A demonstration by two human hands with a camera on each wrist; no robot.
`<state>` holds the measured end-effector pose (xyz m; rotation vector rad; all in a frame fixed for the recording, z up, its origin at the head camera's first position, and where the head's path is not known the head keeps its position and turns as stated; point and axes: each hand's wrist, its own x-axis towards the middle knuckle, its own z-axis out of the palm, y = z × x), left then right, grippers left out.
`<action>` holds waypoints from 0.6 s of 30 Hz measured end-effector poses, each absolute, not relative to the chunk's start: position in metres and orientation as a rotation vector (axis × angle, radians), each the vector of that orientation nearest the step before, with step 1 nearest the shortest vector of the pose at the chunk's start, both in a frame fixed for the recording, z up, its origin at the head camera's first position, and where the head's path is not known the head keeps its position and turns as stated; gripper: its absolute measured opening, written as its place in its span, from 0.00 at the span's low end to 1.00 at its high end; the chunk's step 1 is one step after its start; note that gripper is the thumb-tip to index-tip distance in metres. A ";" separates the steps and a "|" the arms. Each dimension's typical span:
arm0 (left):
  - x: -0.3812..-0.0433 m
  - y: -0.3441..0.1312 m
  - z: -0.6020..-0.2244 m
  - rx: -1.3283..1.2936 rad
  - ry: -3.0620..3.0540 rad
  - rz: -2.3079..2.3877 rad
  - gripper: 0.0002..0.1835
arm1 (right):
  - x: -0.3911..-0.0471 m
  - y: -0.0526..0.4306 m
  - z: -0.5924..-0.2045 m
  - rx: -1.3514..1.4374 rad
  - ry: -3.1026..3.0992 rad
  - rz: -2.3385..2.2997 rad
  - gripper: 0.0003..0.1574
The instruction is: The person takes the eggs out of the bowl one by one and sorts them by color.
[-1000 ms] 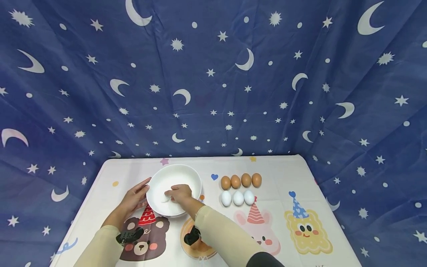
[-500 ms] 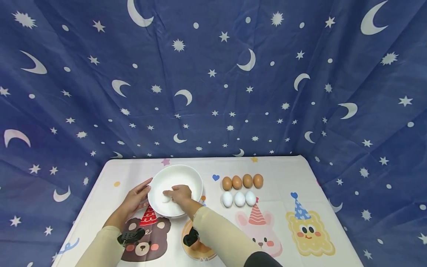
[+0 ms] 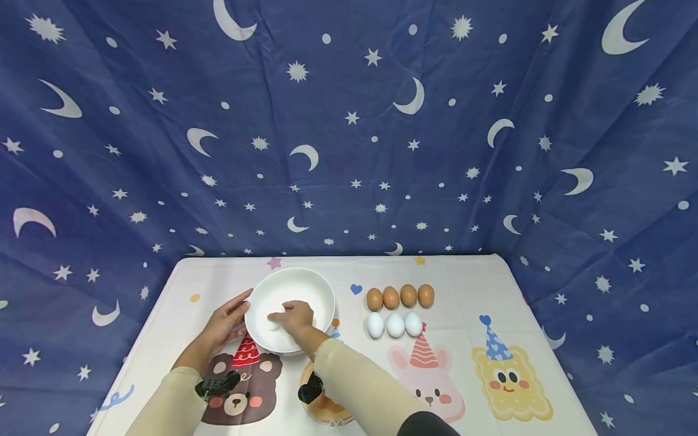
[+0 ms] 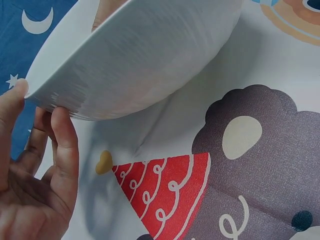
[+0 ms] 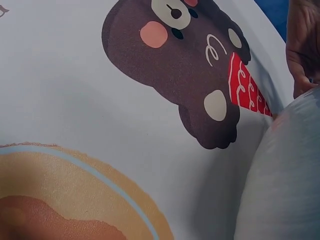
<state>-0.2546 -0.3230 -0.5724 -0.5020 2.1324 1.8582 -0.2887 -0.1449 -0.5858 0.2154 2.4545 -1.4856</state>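
Observation:
A wide white bowl stands on the left half of the table. My left hand holds its left rim; in the left wrist view that hand's fingers lie under the bowl's side and the thumb is at the edge. My right hand reaches down inside the bowl, its fingers curled at a small, pale, rounded thing that looks like a white egg, mostly covered by the hand. The right wrist view shows the bowl's outer side and my left hand beyond, but not the right fingers.
Right of the bowl lie several brown eggs in a row, with three white eggs in front. The white tablecloth bears printed cartoon figures. A blue curtain with moons and stars rises behind the table.
The view has shifted slightly, so everything on the table sits a little further right. Inside the bowl my right hand has moved slightly left relative to it; my left hand stays at the rim.

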 end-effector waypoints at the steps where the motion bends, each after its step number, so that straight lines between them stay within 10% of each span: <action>1: -0.255 -0.323 -0.572 -0.504 2.135 1.856 0.34 | -0.289 -0.145 -0.586 0.213 2.451 -1.488 0.25; 18: -0.255 -0.322 -0.570 -0.503 2.129 1.845 0.34 | -0.288 -0.139 -0.580 0.228 2.293 -1.562 0.23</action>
